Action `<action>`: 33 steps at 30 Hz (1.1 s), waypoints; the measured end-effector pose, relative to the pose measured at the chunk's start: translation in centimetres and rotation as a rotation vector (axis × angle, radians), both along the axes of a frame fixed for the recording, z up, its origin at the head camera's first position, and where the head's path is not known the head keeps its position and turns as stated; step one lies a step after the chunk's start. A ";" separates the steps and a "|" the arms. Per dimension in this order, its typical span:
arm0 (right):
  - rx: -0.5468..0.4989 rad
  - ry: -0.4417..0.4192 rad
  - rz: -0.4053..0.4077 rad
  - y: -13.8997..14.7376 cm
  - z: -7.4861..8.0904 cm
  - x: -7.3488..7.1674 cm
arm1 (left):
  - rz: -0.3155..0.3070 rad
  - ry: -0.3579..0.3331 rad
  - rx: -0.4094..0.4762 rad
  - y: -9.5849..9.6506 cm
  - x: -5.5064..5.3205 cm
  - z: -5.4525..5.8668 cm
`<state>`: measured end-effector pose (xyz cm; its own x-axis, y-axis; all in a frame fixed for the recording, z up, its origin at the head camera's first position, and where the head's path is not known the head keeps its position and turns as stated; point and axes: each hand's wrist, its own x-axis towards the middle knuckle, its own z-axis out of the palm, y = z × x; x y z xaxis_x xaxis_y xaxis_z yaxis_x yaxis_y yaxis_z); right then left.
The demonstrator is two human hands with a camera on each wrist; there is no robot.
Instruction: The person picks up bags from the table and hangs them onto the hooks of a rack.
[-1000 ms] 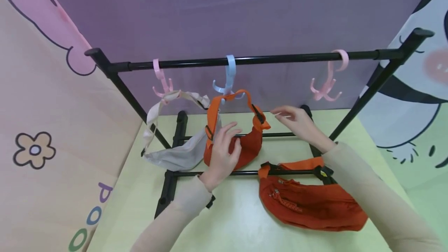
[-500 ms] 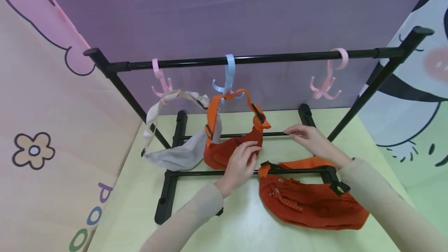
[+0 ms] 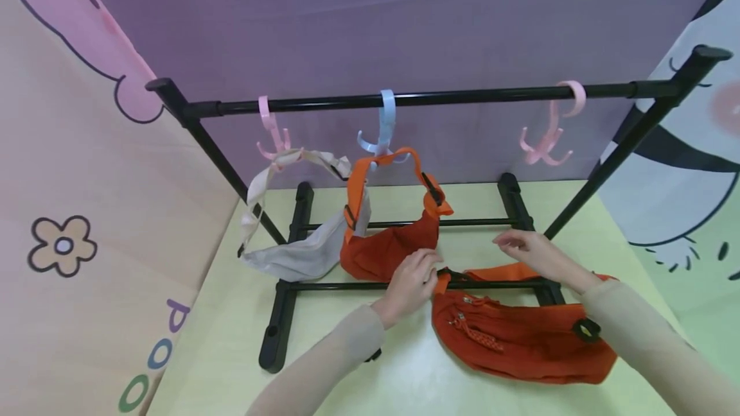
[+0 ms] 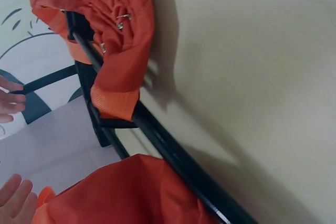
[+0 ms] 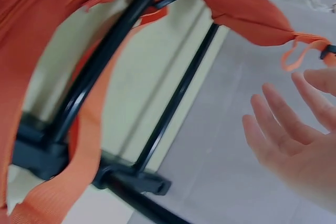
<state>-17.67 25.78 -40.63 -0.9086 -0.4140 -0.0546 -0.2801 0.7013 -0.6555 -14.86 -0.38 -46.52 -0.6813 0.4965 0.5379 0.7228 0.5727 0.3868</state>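
A small red-orange waist bag [image 3: 387,250] hangs by its orange strap from a blue hook [image 3: 386,124]. At its lower right edge is my left hand [image 3: 412,278], fingers loosely bent, gripping nothing. A larger red-orange waist bag [image 3: 523,339] with zippers lies on the table at the front right, its strap running behind the rack's front lower bar. My right hand [image 3: 534,252] hovers above this strap, and its fingers look extended and bare in the right wrist view. A pale grey bag [image 3: 306,259] hangs from a pink hook [image 3: 273,128] on the left.
The black rack [image 3: 497,95] spans the table [image 3: 220,345], with a top rail, slanted side posts and two lower bars. Another pink hook [image 3: 549,127] hangs at the rail's right with nothing on it. A purple backdrop [image 3: 370,18] stands behind.
My left hand has moved right and down, off the front of the hanging orange bag. My right hand has drawn right and down, away from that bag's strap. The bags stay put.
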 end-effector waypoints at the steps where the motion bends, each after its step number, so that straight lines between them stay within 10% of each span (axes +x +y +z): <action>1: 0.015 -0.005 -0.003 0.2 -0.2 0.0 | 0.000 -0.002 -0.015 0.1 0.0 -0.1; 33: 0.450 -0.053 0.056 4.1 -5.4 -0.4 | 0.045 -0.408 -0.265 4.6 -0.3 -2.5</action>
<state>-18.04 29.86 -46.05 -0.8764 -0.3870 -0.2865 -0.3002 0.9043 -0.3035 -15.15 4.27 -49.00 -0.8339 0.5459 0.0815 0.5151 0.7167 0.4700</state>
